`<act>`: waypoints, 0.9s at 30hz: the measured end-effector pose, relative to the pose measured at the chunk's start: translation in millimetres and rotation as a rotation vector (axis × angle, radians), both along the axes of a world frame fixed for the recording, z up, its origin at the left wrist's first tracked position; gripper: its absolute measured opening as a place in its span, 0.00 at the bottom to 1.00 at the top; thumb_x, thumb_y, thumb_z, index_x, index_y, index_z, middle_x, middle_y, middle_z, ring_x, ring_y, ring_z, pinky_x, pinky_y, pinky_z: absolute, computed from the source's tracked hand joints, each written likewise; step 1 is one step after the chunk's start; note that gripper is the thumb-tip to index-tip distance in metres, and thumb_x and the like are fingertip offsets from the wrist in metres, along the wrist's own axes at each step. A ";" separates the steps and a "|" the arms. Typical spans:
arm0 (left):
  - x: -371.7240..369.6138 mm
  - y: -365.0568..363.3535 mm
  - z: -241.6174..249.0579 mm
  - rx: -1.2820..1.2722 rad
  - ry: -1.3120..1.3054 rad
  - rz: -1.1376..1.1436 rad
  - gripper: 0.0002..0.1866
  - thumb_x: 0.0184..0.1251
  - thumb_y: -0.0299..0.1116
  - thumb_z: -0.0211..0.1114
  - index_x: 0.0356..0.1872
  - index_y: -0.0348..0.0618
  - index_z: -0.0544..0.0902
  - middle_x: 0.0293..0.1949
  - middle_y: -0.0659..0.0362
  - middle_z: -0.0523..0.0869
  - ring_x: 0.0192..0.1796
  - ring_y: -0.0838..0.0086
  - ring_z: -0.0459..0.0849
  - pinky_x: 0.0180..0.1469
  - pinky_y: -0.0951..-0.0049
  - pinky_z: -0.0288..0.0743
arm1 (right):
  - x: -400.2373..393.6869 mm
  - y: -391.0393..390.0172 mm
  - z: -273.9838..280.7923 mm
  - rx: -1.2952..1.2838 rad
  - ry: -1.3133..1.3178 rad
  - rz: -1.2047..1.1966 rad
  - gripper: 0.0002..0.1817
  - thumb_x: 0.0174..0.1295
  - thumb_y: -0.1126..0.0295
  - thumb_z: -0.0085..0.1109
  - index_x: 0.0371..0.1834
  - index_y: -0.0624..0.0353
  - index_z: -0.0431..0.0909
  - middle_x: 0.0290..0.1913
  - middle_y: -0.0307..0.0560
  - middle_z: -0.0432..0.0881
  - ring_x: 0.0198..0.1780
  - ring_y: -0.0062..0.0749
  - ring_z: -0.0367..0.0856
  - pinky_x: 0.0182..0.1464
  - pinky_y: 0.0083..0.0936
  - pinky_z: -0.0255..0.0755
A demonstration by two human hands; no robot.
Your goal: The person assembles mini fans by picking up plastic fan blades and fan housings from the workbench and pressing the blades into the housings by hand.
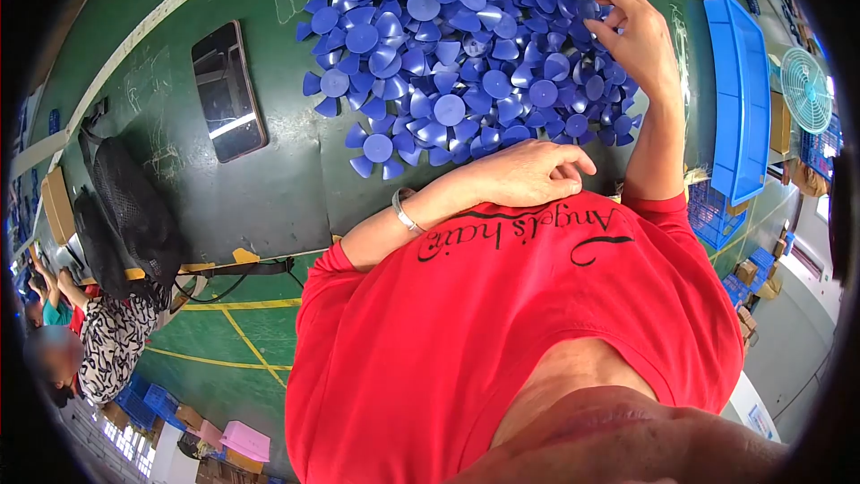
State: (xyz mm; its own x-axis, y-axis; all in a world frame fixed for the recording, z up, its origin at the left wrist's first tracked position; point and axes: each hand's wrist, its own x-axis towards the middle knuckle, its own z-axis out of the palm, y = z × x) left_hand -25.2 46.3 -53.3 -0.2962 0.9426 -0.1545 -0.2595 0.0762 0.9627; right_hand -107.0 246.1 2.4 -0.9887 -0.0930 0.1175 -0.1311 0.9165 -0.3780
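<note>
Many blue plastic fan blades (448, 109), small propeller-like pieces with round hubs, lie heaped on the dark green table (278, 206). My right hand (638, 31) reaches to the heap's upper right edge. Its curled fingers and thumb close around a blue fan blade (582, 9), partly hidden among the others. Near the table's front edge, close to my chest, is my left hand (528, 175), just below the heap. Its fingers are loosely bent, thumb and index finger apart, with nothing seen between them. A metal bracelet circles that wrist.
A smartphone (228, 94) lies left of the heap. Farther left, a black mesh bag (134, 206) hangs over the table edge. Beyond my right arm stand a blue plastic bin (739, 99) and a round fan (804, 90). Another person (107, 341) is at the far left.
</note>
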 end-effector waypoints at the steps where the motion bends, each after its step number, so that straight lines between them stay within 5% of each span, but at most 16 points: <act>1: 0.5 -0.3 -0.4 0.002 -0.002 0.002 0.18 0.70 0.35 0.56 0.59 0.40 0.74 0.51 0.47 0.82 0.51 0.66 0.83 0.53 0.70 0.77 | 0.1 0.9 -1.4 0.029 -0.026 0.000 0.19 0.49 0.69 0.68 0.48 0.51 0.80 0.38 0.45 0.81 0.33 0.35 0.80 0.39 0.30 0.74; 6: 0.2 0.9 -1.5 0.031 0.043 0.024 0.18 0.69 0.35 0.57 0.56 0.40 0.76 0.48 0.50 0.84 0.50 0.67 0.84 0.53 0.70 0.77 | -2.5 1.7 -13.9 -0.007 -0.104 0.027 0.22 0.50 0.65 0.69 0.51 0.51 0.78 0.38 0.49 0.81 0.33 0.38 0.79 0.38 0.32 0.75; 10: 3.4 2.4 -10.2 0.119 0.098 0.056 0.17 0.69 0.35 0.55 0.54 0.39 0.77 0.46 0.49 0.85 0.50 0.65 0.84 0.52 0.68 0.77 | -8.7 13.6 -37.5 -0.203 -0.077 -0.023 0.20 0.51 0.69 0.71 0.49 0.56 0.80 0.32 0.39 0.78 0.33 0.22 0.72 0.39 0.20 0.70; 12: 3.9 4.1 -11.1 0.173 0.153 0.052 0.16 0.69 0.33 0.53 0.53 0.38 0.78 0.46 0.51 0.86 0.50 0.67 0.84 0.52 0.68 0.76 | -11.7 25.8 -43.3 -0.402 -0.120 -0.026 0.20 0.54 0.73 0.69 0.51 0.60 0.79 0.37 0.36 0.80 0.37 0.18 0.73 0.43 0.16 0.69; 13: 5.2 6.8 -16.9 0.215 0.180 0.050 0.16 0.69 0.33 0.52 0.53 0.38 0.78 0.47 0.52 0.85 0.50 0.67 0.84 0.53 0.68 0.75 | -17.6 43.0 -46.0 -0.478 -0.221 -0.043 0.22 0.57 0.76 0.66 0.56 0.60 0.77 0.45 0.39 0.80 0.47 0.20 0.76 0.52 0.17 0.70; 18: 10.3 14.0 -25.8 0.276 0.056 -0.002 0.16 0.71 0.34 0.53 0.54 0.38 0.78 0.49 0.51 0.84 0.54 0.66 0.81 0.57 0.68 0.73 | -48.8 147.1 -70.2 -0.684 0.147 -0.192 0.22 0.64 0.69 0.61 0.61 0.64 0.74 0.55 0.48 0.78 0.55 0.27 0.75 0.59 0.22 0.66; 22: 9.9 15.5 -25.0 0.298 -0.056 -0.012 0.16 0.70 0.34 0.55 0.55 0.39 0.78 0.49 0.53 0.84 0.54 0.68 0.81 0.57 0.68 0.73 | -102.6 304.6 -166.7 -1.205 0.017 -0.217 0.21 0.68 0.69 0.53 0.62 0.68 0.71 0.60 0.52 0.74 0.59 0.35 0.74 0.63 0.30 0.65; 25: 9.7 14.0 -24.3 0.235 -0.077 0.013 0.17 0.70 0.35 0.56 0.55 0.38 0.77 0.49 0.52 0.84 0.53 0.68 0.82 0.56 0.67 0.74 | -114.1 280.7 -169.1 -1.588 -0.068 -0.097 0.20 0.71 0.67 0.46 0.62 0.67 0.70 0.63 0.54 0.71 0.62 0.38 0.71 0.65 0.35 0.62; 27: 8.6 14.0 -25.3 0.210 -0.084 0.029 0.17 0.70 0.35 0.57 0.55 0.38 0.77 0.49 0.51 0.84 0.52 0.67 0.83 0.56 0.68 0.75 | -128.0 237.8 -170.0 -1.591 -0.005 -0.126 0.21 0.74 0.64 0.41 0.62 0.67 0.70 0.64 0.55 0.71 0.65 0.39 0.68 0.68 0.36 0.58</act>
State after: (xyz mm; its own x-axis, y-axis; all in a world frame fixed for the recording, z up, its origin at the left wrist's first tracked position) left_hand -16.6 60.3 -78.5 -0.3180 0.9479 0.0190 -0.3387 -0.1322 0.9316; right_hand -235.0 483.9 -167.7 -0.9810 0.1941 0.0075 -0.0842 -0.3900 -0.9170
